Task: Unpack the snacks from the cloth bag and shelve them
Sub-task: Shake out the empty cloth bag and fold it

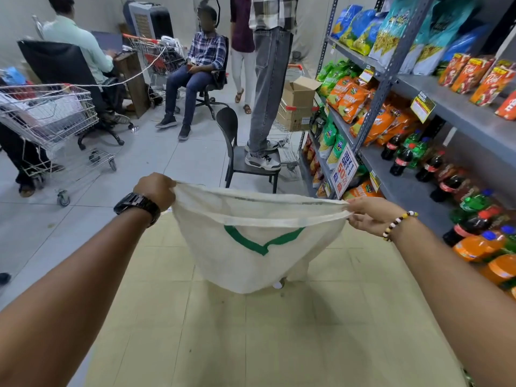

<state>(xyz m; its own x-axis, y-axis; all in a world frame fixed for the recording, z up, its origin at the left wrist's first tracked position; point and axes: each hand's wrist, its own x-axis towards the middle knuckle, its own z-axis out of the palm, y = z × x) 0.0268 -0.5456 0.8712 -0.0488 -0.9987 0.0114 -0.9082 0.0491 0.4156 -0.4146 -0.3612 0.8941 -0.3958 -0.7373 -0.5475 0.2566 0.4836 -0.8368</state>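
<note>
Shop floor [195, 336]: fingers [360, 219] tight around bag [251, 266]

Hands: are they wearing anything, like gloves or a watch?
No gloves. The left hand has a chunky black watch with a link band at its wrist. The right hand has a bracelet of round beads, cream, dark and yellow, at its wrist. No sleeves show on either arm.
</note>
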